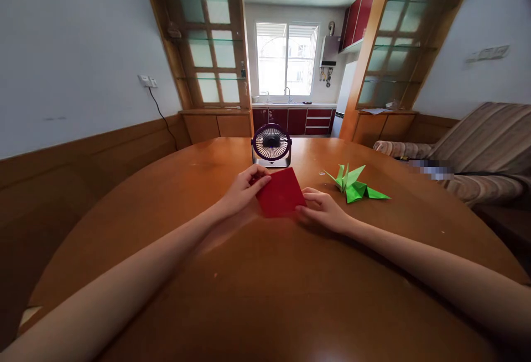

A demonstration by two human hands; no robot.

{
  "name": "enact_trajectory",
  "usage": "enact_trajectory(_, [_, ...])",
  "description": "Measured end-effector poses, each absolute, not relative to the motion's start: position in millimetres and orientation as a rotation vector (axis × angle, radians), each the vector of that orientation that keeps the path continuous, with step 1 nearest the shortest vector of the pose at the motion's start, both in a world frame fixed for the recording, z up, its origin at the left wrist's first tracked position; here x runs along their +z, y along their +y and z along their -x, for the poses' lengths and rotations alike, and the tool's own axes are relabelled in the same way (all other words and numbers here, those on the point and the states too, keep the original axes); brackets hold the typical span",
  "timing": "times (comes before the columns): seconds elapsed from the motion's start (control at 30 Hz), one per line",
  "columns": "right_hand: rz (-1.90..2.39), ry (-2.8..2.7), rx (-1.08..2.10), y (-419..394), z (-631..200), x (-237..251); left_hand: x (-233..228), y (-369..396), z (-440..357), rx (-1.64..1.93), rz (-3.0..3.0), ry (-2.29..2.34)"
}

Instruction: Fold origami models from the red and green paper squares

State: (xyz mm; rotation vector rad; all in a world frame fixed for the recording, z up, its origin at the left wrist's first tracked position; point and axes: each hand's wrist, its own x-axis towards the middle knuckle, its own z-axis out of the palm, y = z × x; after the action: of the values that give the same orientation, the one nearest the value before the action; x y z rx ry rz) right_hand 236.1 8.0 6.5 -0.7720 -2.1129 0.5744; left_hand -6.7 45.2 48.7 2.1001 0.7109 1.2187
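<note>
A flat, four-sided sheet of red paper (pixel 281 193) is held up between my two hands, tilted above the wooden table. My left hand (pixel 248 186) pinches its upper left edge, thumb on the near face and fingers behind. At the lower right corner, my right hand (pixel 326 209) grips the paper between thumb and fingers. To the right of that hand lie folded green paper pieces, a light green paper crane (pixel 344 178) and a darker green folded piece (pixel 360 192) touching it.
A small purple desk fan (pixel 271 143) stands on the round wooden table (pixel 232 295), just beyond the paper. A striped armchair (pixel 485 146) is at the right. Behind the table, an opening between glass-shelved cabinets shows a kitchen with a window (pixel 286 58).
</note>
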Motion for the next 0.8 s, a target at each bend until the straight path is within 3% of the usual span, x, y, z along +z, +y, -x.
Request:
enact_trajectory(0.23, [0.777, -2.076, -0.042, 13, -247, 10, 55, 49, 18, 1.227, -2.664, 0.65])
enact_trajectory(0.4, [0.681, -2.27, -0.261, 12, -250, 6, 42, 60, 29, 0.947, -3.138, 0.631])
enact_trajectory(0.53, [0.589, -2.506, -0.218, 10, -249, 2, 24, 65, 30, 0.723, -3.265, 0.654])
enact_trajectory(0.8, [0.616, -2.649, 0.164, 7, -249, 5, 10, 65, 23, 0.4, -3.224, 0.711])
